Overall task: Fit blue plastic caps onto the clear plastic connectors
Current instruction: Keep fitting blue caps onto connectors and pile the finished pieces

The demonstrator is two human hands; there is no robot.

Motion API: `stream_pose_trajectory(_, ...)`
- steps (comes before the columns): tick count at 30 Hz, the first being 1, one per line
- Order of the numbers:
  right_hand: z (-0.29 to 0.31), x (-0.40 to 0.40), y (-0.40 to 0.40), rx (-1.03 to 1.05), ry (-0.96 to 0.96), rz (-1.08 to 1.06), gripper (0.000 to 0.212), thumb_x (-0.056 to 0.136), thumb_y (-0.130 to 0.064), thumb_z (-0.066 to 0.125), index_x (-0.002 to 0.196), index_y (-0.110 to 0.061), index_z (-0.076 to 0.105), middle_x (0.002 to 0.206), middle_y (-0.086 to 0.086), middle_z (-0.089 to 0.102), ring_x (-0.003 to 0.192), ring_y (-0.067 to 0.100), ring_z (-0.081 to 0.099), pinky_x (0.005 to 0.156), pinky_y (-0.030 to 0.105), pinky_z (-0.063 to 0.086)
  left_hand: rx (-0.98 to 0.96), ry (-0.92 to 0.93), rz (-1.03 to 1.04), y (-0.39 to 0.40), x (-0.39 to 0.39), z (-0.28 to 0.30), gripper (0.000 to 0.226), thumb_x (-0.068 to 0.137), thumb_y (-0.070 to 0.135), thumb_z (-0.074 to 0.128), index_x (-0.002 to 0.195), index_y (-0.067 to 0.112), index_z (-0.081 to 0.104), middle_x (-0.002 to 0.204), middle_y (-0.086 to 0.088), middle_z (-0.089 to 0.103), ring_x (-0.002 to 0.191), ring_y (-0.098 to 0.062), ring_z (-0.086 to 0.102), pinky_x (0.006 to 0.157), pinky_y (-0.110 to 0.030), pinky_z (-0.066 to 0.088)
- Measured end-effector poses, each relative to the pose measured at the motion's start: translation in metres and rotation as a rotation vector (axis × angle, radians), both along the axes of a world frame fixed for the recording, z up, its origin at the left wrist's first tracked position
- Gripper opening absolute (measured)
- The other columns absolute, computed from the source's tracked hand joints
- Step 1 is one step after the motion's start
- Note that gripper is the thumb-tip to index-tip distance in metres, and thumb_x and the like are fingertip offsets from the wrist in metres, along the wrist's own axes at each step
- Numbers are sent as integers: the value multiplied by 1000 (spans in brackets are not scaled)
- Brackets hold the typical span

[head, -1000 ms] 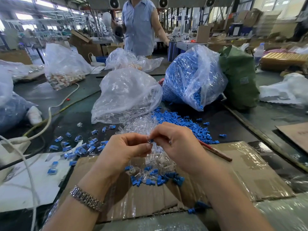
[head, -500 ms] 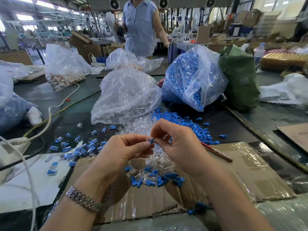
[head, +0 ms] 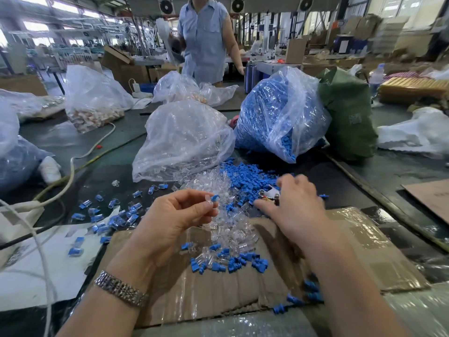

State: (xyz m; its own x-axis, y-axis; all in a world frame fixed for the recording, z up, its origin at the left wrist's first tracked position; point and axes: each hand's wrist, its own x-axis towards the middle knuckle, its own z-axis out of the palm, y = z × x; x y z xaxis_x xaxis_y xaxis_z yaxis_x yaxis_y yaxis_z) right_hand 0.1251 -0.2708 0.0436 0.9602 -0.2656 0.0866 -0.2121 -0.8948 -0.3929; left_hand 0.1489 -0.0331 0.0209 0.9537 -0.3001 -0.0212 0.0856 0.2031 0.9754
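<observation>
So the left hand (head: 178, 215) was up over the cardboard sheet (head: 352, 244), thumb and fingertips pinching one clear connector with a blue cap (head: 211, 198) on its end, other fingers curled in loosely. The right hand (head: 294, 205) was out over the pile of loose blue caps (head: 245, 176), fingers spread fairly wide and a bit motion-blurred, so I couldn't tell if it actually had hold of anything. Something small, white and metallic (head: 269, 192) sat just by its fingers, too unclear to name.

Loose clear connectors (head: 213, 183) were heaped between the hands, spilling out of a clear plastic bag (head: 184, 137). Right beside that was a bigger bag full of blue caps (head: 274, 113), with a green sack (head: 347, 113) up against it. Finished capped pieces (head: 116, 215) were scattered off to the left on the dark table (head: 401, 171), and a mixed little cluster of caps and connectors (head: 226, 260) lay on the cardboard near the wrists. A metal bracelet (head: 120, 288) was on the left wrist. A person in a light blue shirt (head: 204, 37) stood across the table.
</observation>
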Motion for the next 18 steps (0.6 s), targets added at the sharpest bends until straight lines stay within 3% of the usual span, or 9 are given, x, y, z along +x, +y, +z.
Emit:
stream_pose_trajectory(2, -5, 1, -6, -121, 204, -134, 85, 80, -73, 65, 135, -12, 45, 138, 13, 44, 130, 34, 42, 106, 51, 40, -30, -18, 15, 0, 1, 1, 26, 74, 11, 80, 100, 9, 79, 105, -23, 74, 92, -29, 74, 75, -27, 59)
stream_pose_trajectory(3, -7, 2, -8, -131, 258, -135, 81, 80, -72, 66, 130, -11, 49, 136, 15, 46, 128, 35, 43, 106, 51, 42, -39, -23, 19, -1, 2, 2, 27, 73, 12, 80, 100, 9, 79, 105, -22, 75, 92, -29, 74, 76, -27, 59)
stream_pose_trajectory(5, -9, 3, -8, -142, 277, -106, 58, 85, -63, 68, 110, -13, 54, 129, 15, 50, 122, 35, 45, 103, 51, 45, -40, -21, 20, -1, 2, 2, 27, 74, 11, 78, 101, 10, 80, 104, -21, 75, 92, -28, 74, 77, -26, 59)
stream_pose_trajectory(7, -8, 2, -5, -153, 250, -83, 42, 88, -53, 66, 92, -16, 48, 119, 14, 52, 115, 34, 47, 97, 47, 48, -53, -13, 20, -2, 1, 2, 26, 76, 9, 76, 101, 10, 80, 105, -21, 75, 92, -28, 74, 77, -25, 59)
stream_pose_trajectory(10, -5, 2, -2, -72, 184, -59, 33, 90, -42, 58, 76, -13, 48, 91, 8, 55, 90, 30, 54, 67, 35, 43, -93, 10, 35, -2, 2, 3, 23, 78, 7, 73, 100, 8, 80, 107, -22, 75, 93, -28, 74, 75, -26, 60)
stream_pose_trajectory(11, -5, 2, -3, -10, 150, -49, 32, 90, -38, 57, 72, -12, 49, 80, 7, 55, 78, 28, 54, 58, 33, 37, -107, 19, 41, -2, 2, 3, 23, 77, 7, 73, 99, 7, 80, 108, -22, 75, 94, -28, 74, 75, -26, 60)
stream_pose_trajectory(13, 1, 1, -4, 164, 91, 4, 32, 92, -30, 58, 68, -10, 48, 65, 5, 52, 61, 24, 48, 54, 33, 33, -143, 34, 61, -1, 3, 3, 23, 76, 7, 74, 99, 6, 80, 109, -23, 74, 94, -29, 75, 74, -26, 60)
stream_pose_trajectory(16, 13, -4, -3, 629, 123, 170, 27, 96, -22, 62, 73, -8, 61, 64, 5, 53, 62, 23, 55, 62, 41, 50, -156, 51, 72, 0, 5, 4, 24, 78, 8, 74, 101, 6, 79, 111, -22, 74, 99, -29, 75, 75, -27, 60)
stream_pose_trajectory(18, 17, -9, 1, 960, 252, 299, 22, 99, -18, 62, 88, -5, 75, 72, 6, 61, 71, 23, 64, 67, 40, 60, -177, 54, 88, 0, 6, 3, 24, 79, 9, 74, 103, 6, 78, 113, -21, 74, 102, -28, 74, 75, -27, 60)
